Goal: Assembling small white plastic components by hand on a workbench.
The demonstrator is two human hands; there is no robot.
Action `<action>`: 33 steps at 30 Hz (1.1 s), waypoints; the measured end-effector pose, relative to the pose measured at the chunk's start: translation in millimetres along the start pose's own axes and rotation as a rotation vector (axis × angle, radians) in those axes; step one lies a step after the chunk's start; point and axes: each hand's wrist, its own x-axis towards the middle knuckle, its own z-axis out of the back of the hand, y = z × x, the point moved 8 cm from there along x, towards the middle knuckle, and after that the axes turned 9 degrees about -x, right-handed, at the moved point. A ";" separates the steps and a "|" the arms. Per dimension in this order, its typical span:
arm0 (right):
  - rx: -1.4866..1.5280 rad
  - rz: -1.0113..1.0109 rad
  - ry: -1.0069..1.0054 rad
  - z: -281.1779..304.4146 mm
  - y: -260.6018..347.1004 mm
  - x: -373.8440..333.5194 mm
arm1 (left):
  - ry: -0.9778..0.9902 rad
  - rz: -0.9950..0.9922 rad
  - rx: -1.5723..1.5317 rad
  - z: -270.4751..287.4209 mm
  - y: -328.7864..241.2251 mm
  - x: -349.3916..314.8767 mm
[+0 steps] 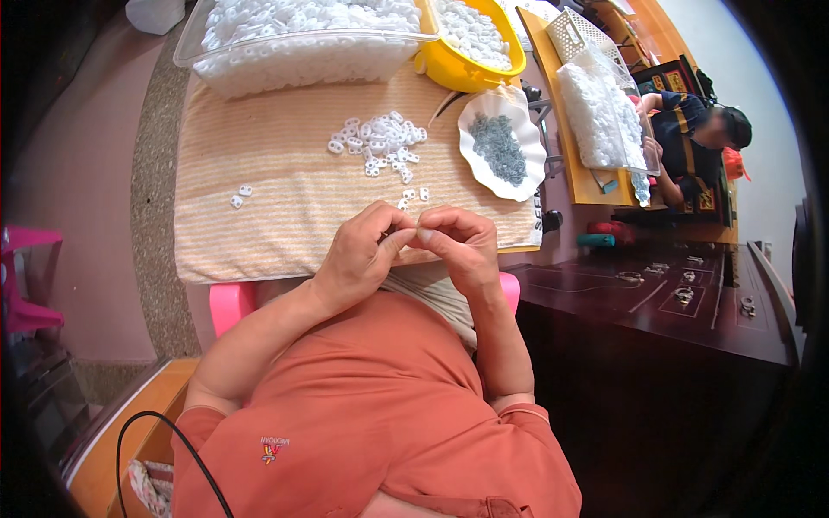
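Observation:
My left hand (358, 255) and my right hand (466, 246) meet over the near edge of the striped cloth (259, 233). Both are closed, thumbs and fingertips pinched together; whatever they hold is too small and hidden to name. Just beyond the fingertips lie a few small white plastic pieces with holes (409, 195). Farther off is a loose pile of the same white pieces (380, 138). To its right, a white scalloped dish (537, 154) holds many small grey-blue translucent pieces (499, 148).
A clear plastic bin (250, 78) full of white pieces stands at the back, beside a yellow basin (471, 84) of more. Two pieces (241, 196) lie at left. Pink supports (231, 306) flank me. At right, another person (691, 134) sits by a table with a filled clear container (604, 121).

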 end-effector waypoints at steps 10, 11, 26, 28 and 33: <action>0.094 -0.067 -0.115 4.7 -12.1 0.1 | -0.098 -0.016 0.010 4.5 -2.5 2.2; 0.096 -0.073 -0.113 4.9 -13.5 0.7 | -0.097 -0.037 0.028 4.9 -3.7 2.8; 0.087 -0.047 -0.102 3.7 -10.1 1.5 | -0.090 -0.065 0.090 3.7 -4.8 0.8; 0.088 -0.027 -0.095 4.8 -10.4 2.5 | -0.087 -0.064 0.083 3.5 -3.4 1.2; 0.014 -0.014 -0.115 6.1 -10.6 1.3 | -0.088 -0.055 0.071 3.4 -1.8 0.4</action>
